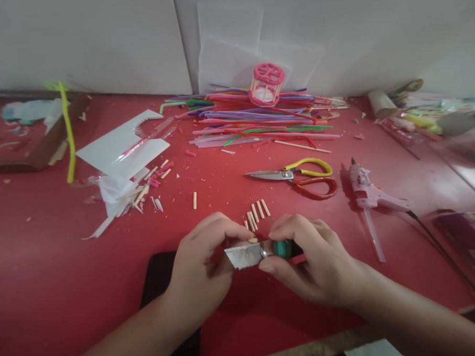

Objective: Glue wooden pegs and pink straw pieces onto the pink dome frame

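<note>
My right hand [312,256] grips a knife with a short, wide, stained blade [244,255] and a green handle [282,248]. The blade points left, toward my left hand [205,258]. My left fingers are closed around a small pale wooden stick piece [253,240], whose end shows beside the blade's upper edge; the rest is hidden by the fingers. Just beyond my hands lie several short cut wooden sticks [258,211], with one more stick piece [195,201] apart to the left.
Scissors [290,174] and a pink glue gun [364,185] with a cord lie to the right. At the back, a pink lantern-like frame [267,85] rests on colourful plastic strips [258,116]. White card [121,146] and scraps lie left. A black flat object [157,276] is under my left arm.
</note>
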Demonstrator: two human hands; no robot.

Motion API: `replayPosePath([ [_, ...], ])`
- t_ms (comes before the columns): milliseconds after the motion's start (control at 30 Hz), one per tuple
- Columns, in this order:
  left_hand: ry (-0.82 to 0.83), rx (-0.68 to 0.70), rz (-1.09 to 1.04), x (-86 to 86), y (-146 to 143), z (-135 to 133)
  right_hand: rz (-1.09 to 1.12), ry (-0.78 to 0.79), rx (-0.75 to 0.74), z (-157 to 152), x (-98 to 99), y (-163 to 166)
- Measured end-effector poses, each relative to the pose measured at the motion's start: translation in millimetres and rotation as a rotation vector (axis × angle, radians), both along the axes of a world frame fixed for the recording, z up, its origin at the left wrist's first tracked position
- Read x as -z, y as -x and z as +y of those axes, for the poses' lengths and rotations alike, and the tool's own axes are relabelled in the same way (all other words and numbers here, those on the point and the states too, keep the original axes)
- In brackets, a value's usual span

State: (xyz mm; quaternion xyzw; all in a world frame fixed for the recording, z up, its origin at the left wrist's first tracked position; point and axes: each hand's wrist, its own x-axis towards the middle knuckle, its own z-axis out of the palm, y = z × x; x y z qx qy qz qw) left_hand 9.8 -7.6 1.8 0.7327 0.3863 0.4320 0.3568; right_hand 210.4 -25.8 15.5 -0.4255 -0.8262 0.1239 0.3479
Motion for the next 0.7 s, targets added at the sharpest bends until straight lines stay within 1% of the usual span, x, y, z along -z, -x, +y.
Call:
replayPosePath([
  [133, 0.014, 0.004, -0.004, 2.0, 1.0, -0.4, 0.002, 0.004, 0.0, 0.6, 0.2, 0.2],
  [500, 0.02, 0.004, 0.002, 0.4, 0.5, -1.4, -0.017, 0.027, -0.012, 0.7, 0.5, -1.2],
  [700, -0.01, 0.004, 0.03, -1.6, 1.9, -1.3, -0.005, 0.054, -0.023, -0.6, -0.3, -1.5],
])
